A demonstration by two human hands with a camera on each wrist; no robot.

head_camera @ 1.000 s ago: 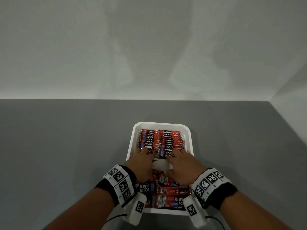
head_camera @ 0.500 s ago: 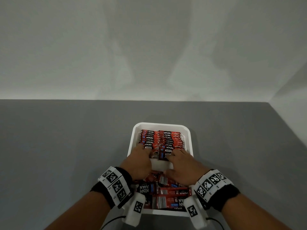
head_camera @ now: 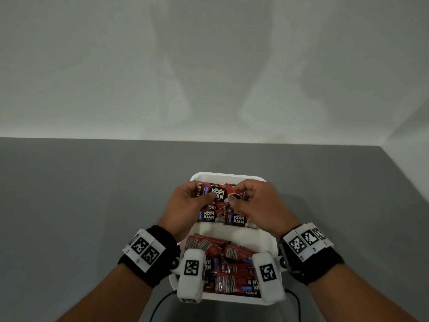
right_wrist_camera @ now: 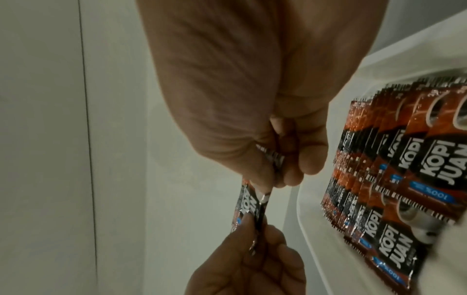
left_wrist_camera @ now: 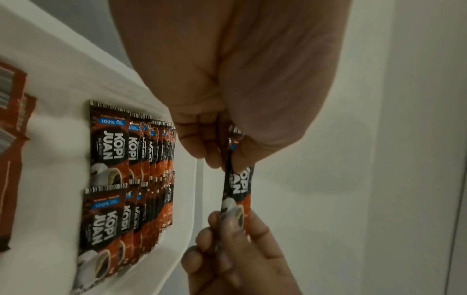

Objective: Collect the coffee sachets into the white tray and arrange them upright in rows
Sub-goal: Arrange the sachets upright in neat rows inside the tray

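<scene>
A white tray [head_camera: 228, 175] stands on the grey table in front of me. Two rows of upright red-and-black coffee sachets [head_camera: 209, 216] fill its far half, also in the left wrist view [left_wrist_camera: 131, 169] and the right wrist view [right_wrist_camera: 404, 169]. Loose sachets [head_camera: 222, 256] lie flat in a heap in the near half. Both hands hold one sachet [head_camera: 220, 195] lifted above the rows, its front facing me. My left hand [head_camera: 202, 191] pinches its left end and my right hand [head_camera: 235, 194] pinches its right end. The wrist views show this held sachet edge-on [left_wrist_camera: 238, 187] [right_wrist_camera: 248, 203].
The grey table [head_camera: 92, 205] spreads wide to the left and right of the tray. A white wall runs along its far edge, and a side wall [head_camera: 406, 147] closes the right. Thin black cables [head_camera: 162, 303] hang near the front edge.
Both hands left the front of the upright rows and rose, moving toward the tray's far end. They now hold one sachet up between them.
</scene>
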